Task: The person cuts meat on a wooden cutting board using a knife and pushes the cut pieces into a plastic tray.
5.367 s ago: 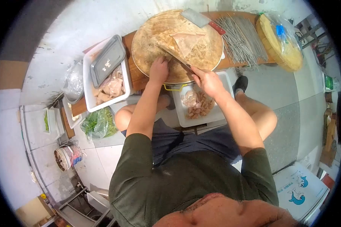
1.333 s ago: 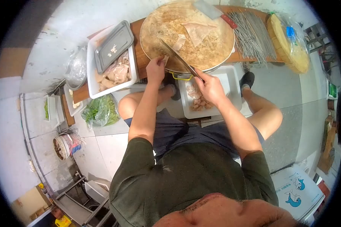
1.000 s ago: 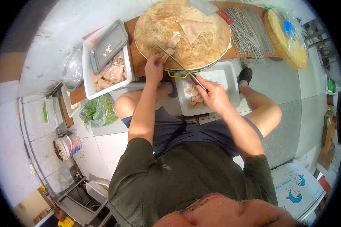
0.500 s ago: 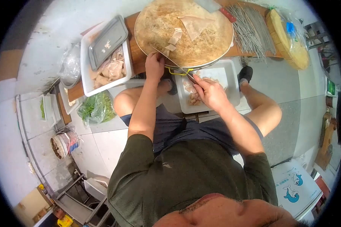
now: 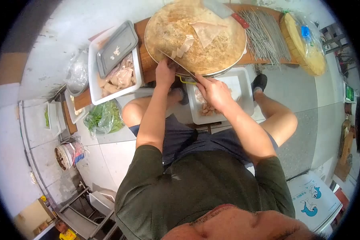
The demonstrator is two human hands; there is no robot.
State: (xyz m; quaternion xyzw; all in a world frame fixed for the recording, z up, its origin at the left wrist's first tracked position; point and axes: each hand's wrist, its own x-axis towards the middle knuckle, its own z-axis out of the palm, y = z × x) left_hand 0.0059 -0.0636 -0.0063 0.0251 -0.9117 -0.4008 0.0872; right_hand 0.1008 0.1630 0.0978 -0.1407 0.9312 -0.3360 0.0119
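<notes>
My right hand (image 5: 217, 94) is closed round the handle of a long knife (image 5: 179, 64). Its blade slants up and left across the near edge of the round wooden cutting board (image 5: 168, 28). Beside the blade, at the board's near left edge, is my left hand (image 5: 165, 73), its fingers curled in; whatever they hold is hidden. Small pale pieces of meat (image 5: 187, 43) lie on the board just past the blade. Farther back is a larger, flat triangular piece of pale meat (image 5: 207, 34). Below the board, a white tub (image 5: 246, 94) holds cut pieces.
A cleaver (image 5: 220, 8) with a red handle rests at the board's far edge. Thin grey skewers (image 5: 264, 36) lie to the right. On the left, a white bin (image 5: 93, 60) holds meat and a grey tray (image 5: 118, 44). A bag of greens (image 5: 104, 118) sits on the floor.
My right hand has moved a little forward and left, carrying the knife with it. My left hand stays by the board's edge. The view has shifted slightly.
</notes>
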